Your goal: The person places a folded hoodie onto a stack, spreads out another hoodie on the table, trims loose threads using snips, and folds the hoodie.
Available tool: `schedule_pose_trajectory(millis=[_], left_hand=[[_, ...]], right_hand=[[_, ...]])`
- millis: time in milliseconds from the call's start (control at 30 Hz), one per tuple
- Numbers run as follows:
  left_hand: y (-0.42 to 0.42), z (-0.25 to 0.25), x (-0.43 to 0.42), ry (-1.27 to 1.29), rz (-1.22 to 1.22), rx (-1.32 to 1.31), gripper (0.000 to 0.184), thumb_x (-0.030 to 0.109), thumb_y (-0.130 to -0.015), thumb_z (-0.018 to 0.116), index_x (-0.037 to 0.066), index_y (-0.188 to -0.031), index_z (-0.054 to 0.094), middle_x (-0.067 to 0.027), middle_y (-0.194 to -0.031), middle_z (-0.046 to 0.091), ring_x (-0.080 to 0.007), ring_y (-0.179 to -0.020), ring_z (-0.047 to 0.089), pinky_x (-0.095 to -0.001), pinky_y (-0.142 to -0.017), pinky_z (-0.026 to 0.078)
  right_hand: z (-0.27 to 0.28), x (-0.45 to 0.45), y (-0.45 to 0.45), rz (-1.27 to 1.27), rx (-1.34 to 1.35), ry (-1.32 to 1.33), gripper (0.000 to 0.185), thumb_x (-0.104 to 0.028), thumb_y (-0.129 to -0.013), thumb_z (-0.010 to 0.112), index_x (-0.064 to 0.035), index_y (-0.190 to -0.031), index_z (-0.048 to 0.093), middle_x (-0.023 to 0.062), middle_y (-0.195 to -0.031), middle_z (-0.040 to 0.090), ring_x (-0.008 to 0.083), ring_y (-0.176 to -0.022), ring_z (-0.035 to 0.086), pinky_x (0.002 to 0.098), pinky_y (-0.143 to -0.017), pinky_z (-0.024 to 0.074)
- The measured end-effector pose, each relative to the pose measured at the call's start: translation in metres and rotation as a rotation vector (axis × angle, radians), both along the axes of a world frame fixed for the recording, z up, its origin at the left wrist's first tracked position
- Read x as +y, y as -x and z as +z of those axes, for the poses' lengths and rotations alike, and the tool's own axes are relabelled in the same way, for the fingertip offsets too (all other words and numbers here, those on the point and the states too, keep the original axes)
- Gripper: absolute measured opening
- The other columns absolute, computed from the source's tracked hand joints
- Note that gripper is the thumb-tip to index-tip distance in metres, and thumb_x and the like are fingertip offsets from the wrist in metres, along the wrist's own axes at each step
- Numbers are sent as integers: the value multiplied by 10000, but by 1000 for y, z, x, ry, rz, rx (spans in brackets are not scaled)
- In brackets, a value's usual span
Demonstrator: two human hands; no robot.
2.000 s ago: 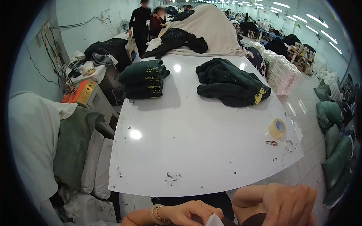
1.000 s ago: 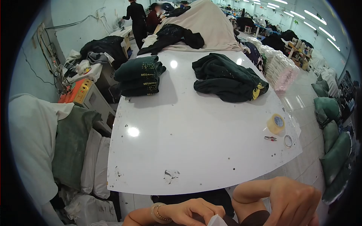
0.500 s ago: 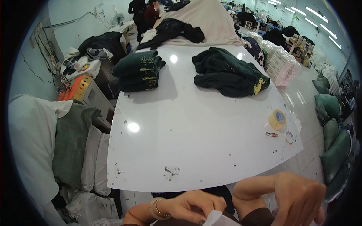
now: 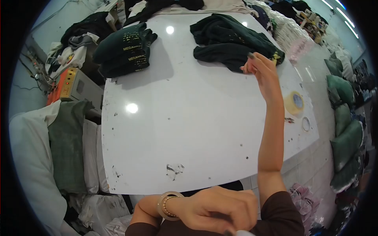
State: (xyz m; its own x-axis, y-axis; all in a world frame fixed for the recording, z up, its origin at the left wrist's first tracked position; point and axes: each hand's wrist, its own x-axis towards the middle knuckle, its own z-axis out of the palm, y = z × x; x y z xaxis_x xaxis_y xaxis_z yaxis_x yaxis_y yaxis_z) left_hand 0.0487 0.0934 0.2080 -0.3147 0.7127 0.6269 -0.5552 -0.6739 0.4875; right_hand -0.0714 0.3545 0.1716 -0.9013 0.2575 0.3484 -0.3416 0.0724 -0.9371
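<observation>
1. Head view: the loose dark green garment (image 4: 230, 39) lies bunched at the far right of the desk (image 4: 197, 133), yellow print at its near right corner.
2. It looks like soft, thick knit: light to moderate in weight, limp, hardly slippery and not fragile. A fold of doubled cloth along the near edge should give the best hold; a single layer would probably sag and drag the rest out of shape.
3. The right hand (image 4: 263, 72) is stretched out over that near edge, fingers bent; I cannot tell whether they touch or grip the cloth.
4. The left hand (image 4: 222, 208) is near the body, fingers curled, a white piece (image 4: 245, 233) just showing beside them; whether they clamp it is hidden.
5. Far left on the desk sits a folded dark green stack (image 4: 122, 51).
6. The desk is white, glossy and probably slick, with a scuffed patch (image 4: 175, 170) near the front. A tape roll (image 4: 292, 103), small red-handled tool (image 4: 289, 120) and thin ring (image 4: 306, 124) lie along its right side.
7. Around it: an orange-topped machine (image 4: 73, 84) at left, green sacks (image 4: 347, 145) on the tiled floor (image 4: 305, 167) at right.
</observation>
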Motion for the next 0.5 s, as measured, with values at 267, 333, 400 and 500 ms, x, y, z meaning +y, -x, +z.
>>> schedule_pose_trajectory(millis=[267, 333, 400, 500], left_hand=[[51, -15, 12, 93, 151, 49, 139, 125, -919, 557, 0, -878, 599, -83, -828, 590, -192, -776, 545, -321, -715, 415], [61, -18, 8, 239, 164, 22, 197, 163, -947, 516, -1, -894, 612, -103, -858, 584, -195, -787, 540, -336, -731, 400], [72, -31, 3, 424, 185, 53, 279, 190, -986, 434, -24, -932, 604, -137, -905, 567, -201, -821, 526, -343, -747, 422], [86, -57, -3, 622, 264, 30, 247, 138, -1002, 379, -22, -960, 561, -88, -943, 550, -160, -881, 522, -293, -823, 431]], right_hand=[[-113, 156, 196, -1205, -113, -1478, 210, -166, -846, 511, -65, -988, 628, 70, -961, 622, 270, -941, 599, 456, -780, 493], [-95, 190, 219, -1082, -472, -1270, 237, -145, -879, 455, -52, -905, 671, 175, -896, 671, 363, -865, 666, 491, -709, 533], [-42, 217, 242, -1203, -336, -920, 281, -213, -870, 455, -62, -976, 666, 192, -997, 664, 387, -935, 642, 493, -800, 511], [83, 271, 275, -1179, 109, -818, 294, -222, -850, 452, -61, -971, 665, 200, -988, 657, 372, -944, 622, 466, -813, 481]])
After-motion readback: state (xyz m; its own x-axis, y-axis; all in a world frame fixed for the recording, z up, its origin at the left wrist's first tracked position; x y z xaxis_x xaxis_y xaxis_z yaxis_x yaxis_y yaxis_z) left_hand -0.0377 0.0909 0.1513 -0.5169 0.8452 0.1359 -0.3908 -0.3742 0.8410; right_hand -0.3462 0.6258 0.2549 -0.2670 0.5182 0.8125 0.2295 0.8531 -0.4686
